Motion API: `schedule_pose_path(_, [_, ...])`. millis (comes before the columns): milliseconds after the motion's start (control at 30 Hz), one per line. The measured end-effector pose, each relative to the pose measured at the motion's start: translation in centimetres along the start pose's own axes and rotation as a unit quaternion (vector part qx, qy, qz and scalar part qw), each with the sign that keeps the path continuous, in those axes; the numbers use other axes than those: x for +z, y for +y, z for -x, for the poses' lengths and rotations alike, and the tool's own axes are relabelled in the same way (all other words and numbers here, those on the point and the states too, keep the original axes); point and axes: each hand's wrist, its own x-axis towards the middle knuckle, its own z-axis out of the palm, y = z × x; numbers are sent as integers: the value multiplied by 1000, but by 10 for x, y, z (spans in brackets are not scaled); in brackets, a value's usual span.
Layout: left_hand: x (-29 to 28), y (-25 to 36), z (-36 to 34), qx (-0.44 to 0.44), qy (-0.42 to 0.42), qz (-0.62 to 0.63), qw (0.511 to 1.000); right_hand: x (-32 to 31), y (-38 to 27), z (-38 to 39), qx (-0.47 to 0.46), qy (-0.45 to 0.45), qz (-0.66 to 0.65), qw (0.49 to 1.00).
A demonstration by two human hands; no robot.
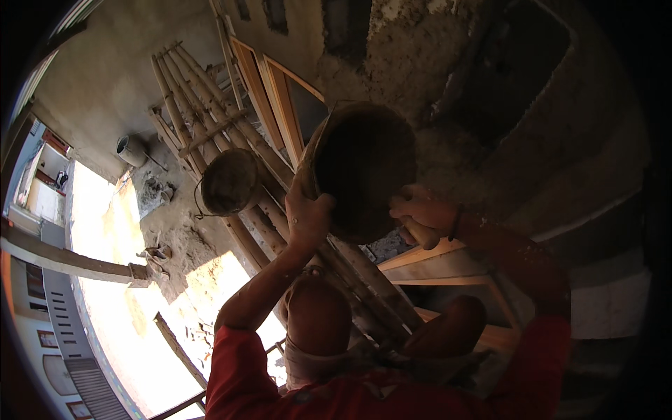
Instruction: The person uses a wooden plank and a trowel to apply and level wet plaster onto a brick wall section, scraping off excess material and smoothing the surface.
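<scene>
A large dark bucket (323, 157) stands tilted in front of me, its inside in deep shadow. My left hand (308, 215) is closed on its near left rim. At the bucket's right side, my right hand (428, 208) is wrapped round the short wooden handle of what looks like a trowel (421, 234). The handle's butt points toward me, and the tool's far end is lost in the dark. Left of my left hand, a second bucket (229, 183) with a wire handle rests on the wooden poles.
Long wooden poles (203, 119) lashed with crosspieces run beneath the buckets. Orange-brown wooden frames (280, 98) lean by the wall, and others lie below my right arm. Rough, patchy plaster (413, 63) covers the wall ahead. A grey pail (131, 150) stands on the sandy ground at far left.
</scene>
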Motion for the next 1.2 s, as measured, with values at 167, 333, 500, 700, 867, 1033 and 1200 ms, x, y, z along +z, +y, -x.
schedule_pose_path(167, [7,2,1,55,-7,-49,997,21,13,-47,-395,174,379,818])
schedule_pose_path(333, [-1,0,-16,28,-30,49,998,27,17,-43,-295,86,506,806])
schedule_pose_path(500, [-10,-4,-20,35,-51,42,997,-3,10,-6,-271,127,624,721])
schedule_pose_path(700, [3,-6,-16,38,-69,33,996,-4,7,-14,-301,249,709,587])
schedule_pose_path(867, [4,-5,-13,19,-67,21,997,2,2,19,-207,191,735,617])
schedule_pose_path(1033, [9,-2,-12,67,-97,-33,992,-15,-23,36,-146,290,737,592])
schedule_pose_path(1200, [15,5,-17,117,-91,-70,987,-44,11,-14,-196,149,670,701])
